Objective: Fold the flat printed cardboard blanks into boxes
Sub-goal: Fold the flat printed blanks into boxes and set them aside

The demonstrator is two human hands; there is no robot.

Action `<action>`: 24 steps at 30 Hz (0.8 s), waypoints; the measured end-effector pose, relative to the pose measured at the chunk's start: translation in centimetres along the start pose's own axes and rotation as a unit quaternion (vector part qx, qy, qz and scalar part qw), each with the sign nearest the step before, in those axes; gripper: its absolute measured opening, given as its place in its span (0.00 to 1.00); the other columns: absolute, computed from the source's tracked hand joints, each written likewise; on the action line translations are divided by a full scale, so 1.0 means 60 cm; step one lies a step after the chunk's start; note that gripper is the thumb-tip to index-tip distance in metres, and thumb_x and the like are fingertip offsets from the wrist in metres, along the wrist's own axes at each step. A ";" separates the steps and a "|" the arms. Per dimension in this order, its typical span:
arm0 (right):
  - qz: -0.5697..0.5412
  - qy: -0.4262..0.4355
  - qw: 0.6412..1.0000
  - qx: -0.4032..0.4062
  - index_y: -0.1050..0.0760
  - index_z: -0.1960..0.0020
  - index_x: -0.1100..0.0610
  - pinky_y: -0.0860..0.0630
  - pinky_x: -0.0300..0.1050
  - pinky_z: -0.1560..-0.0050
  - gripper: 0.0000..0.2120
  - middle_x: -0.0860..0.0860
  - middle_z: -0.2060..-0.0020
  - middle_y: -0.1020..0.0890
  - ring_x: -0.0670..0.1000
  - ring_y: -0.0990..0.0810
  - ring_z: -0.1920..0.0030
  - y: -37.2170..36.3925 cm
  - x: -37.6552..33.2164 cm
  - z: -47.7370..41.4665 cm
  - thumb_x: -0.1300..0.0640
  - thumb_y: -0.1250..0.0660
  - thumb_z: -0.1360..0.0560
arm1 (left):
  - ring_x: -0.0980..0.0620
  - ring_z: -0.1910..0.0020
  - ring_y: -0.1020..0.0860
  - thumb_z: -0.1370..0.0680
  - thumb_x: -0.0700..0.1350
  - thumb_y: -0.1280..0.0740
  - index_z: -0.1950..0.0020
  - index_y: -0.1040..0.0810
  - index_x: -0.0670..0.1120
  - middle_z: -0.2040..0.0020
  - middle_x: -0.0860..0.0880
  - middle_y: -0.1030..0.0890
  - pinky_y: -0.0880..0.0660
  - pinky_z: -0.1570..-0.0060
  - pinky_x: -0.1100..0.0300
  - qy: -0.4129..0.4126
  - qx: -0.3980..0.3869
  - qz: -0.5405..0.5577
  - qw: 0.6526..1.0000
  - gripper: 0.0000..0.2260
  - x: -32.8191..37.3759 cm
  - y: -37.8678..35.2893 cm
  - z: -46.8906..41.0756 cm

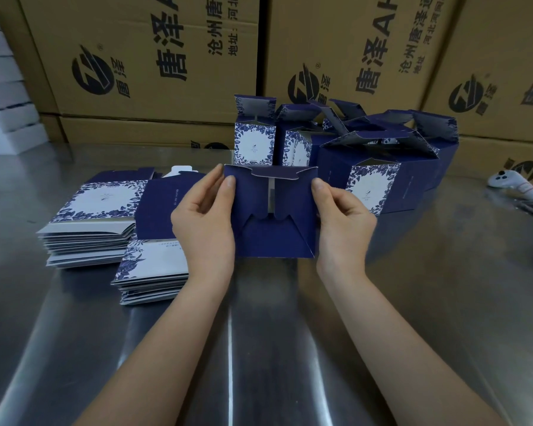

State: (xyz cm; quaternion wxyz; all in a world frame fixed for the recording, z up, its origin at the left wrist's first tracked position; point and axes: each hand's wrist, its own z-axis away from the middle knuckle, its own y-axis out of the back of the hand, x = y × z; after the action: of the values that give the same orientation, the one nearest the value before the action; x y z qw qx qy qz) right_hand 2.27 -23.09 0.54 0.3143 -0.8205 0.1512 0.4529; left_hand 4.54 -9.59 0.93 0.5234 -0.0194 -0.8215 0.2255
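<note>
Dark blue box (273, 210) dead centre of the frame, its bottom end facing the camera: matte navy card, square outline, and thin white cut edges showing. The flaps are tucked over one another. A scalloped tab lies along the top, a trapezoid flap sits at the bottom, and a narrow pale slit runs down the middle between the side flaps. The left hand (203, 222) grips the box's left edge, thumb flat on the face near the upper corner and fingers wrapped behind. The right hand (342, 219) mirrors it on the right edge, thumb tip pressed at the upper right. The box sits between the two hands, raised above the table (259, 333), which is brushed steel with glossy streaks of reflected light. At middle left are two stacks of flat blanks (90, 216), white panels ringed with blue leaf print, their edges fanned unevenly. Just behind the box, upper centre to right, finished boxes (373, 167) stand crowded together, top flaps open and silvery inside. Brown corrugated cartons (136, 56) with black print wall off the back. A white controller (514, 186) lies on the table at the right edge.
</note>
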 end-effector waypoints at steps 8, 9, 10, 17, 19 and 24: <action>0.034 0.053 0.998 0.001 0.17 0.59 0.52 0.22 0.38 0.49 0.06 0.44 0.60 0.14 0.43 0.17 0.53 -0.003 -0.003 0.004 0.60 0.29 0.25 | 0.61 0.55 0.18 0.23 0.42 0.28 0.57 0.16 0.50 0.57 0.56 0.14 0.21 0.48 0.63 0.027 0.027 0.023 0.999 0.05 0.004 -0.001 -0.003; 0.036 0.057 0.998 0.001 0.17 0.59 0.52 0.22 0.37 0.49 0.07 0.44 0.60 0.14 0.43 0.17 0.53 -0.003 -0.002 0.004 0.60 0.29 0.25 | 0.60 0.54 0.18 0.23 0.42 0.28 0.57 0.15 0.49 0.57 0.55 0.14 0.21 0.47 0.61 0.032 0.029 0.026 0.999 0.04 0.004 -0.001 -0.003; 0.037 0.062 0.997 0.001 0.17 0.60 0.51 0.23 0.37 0.49 0.08 0.43 0.60 0.14 0.43 0.17 0.53 -0.003 -0.002 0.004 0.61 0.30 0.25 | 0.59 0.53 0.18 0.24 0.42 0.28 0.57 0.15 0.49 0.56 0.54 0.14 0.21 0.45 0.59 0.035 0.029 0.028 0.999 0.04 0.005 -0.001 -0.004; 0.042 0.053 0.998 -0.012 0.16 0.56 0.52 0.21 0.44 0.45 0.06 0.45 0.57 0.14 0.44 0.16 0.51 -0.004 -0.003 0.007 0.60 0.30 0.24 | 0.60 0.53 0.18 0.23 0.41 0.29 0.54 0.15 0.48 0.57 0.56 0.14 0.21 0.46 0.61 0.045 0.027 0.044 0.998 0.04 0.002 0.000 -0.008; 0.032 0.041 0.998 -0.046 0.17 0.50 0.49 0.21 0.43 0.43 0.08 0.44 0.53 0.14 0.43 0.17 0.48 -0.006 -0.006 0.009 0.61 0.31 0.23 | 0.60 0.49 0.18 0.22 0.40 0.31 0.47 0.16 0.47 0.53 0.56 0.14 0.22 0.47 0.63 0.048 0.004 0.058 0.997 0.06 0.001 0.001 -0.011; 0.013 0.012 0.994 -0.110 0.24 0.34 0.54 0.29 0.52 0.31 0.16 0.50 0.35 0.22 0.47 0.26 0.33 -0.007 -0.004 0.004 0.64 0.37 0.21 | 0.60 0.43 0.20 0.19 0.36 0.36 0.31 0.25 0.44 0.46 0.58 0.16 0.23 0.45 0.65 0.062 -0.074 0.097 0.991 0.17 -0.003 0.000 -0.014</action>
State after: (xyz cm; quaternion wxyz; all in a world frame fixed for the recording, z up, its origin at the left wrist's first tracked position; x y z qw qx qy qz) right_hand 2.24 -22.62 0.79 0.2147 -0.8535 0.1146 0.4608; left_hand 5.34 -9.35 1.08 0.5461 -0.1517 -0.7960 0.2125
